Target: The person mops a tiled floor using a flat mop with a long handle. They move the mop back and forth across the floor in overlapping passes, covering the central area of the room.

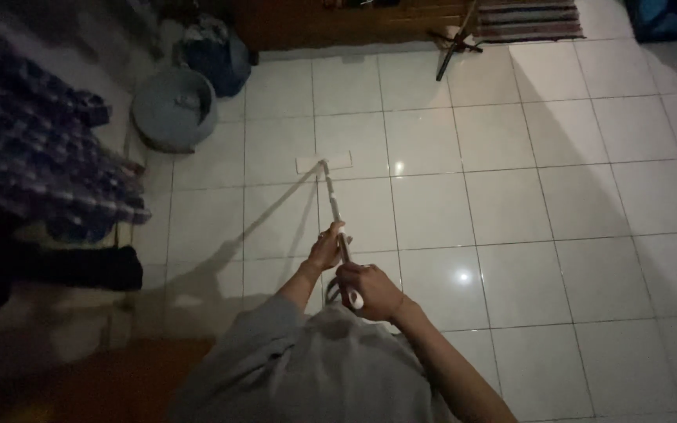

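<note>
I hold a flat mop by its long pale handle (332, 202) with both hands. My left hand (326, 249) grips the handle higher up the shaft, and my right hand (369, 291) is closed around its near end, close to my grey shirt. The mop's flat white head (324, 162) lies on the white tiled floor (511, 204) ahead of me. The handle casts a dark shadow to the lower left.
A grey round bucket (175, 107) stands at the upper left with a dark blue bag (217, 53) behind it. Checked cloth (33, 149) hangs at the left. A wooden cabinet, a dark stick (450, 53) and a striped rug (528, 19) lie along the far wall.
</note>
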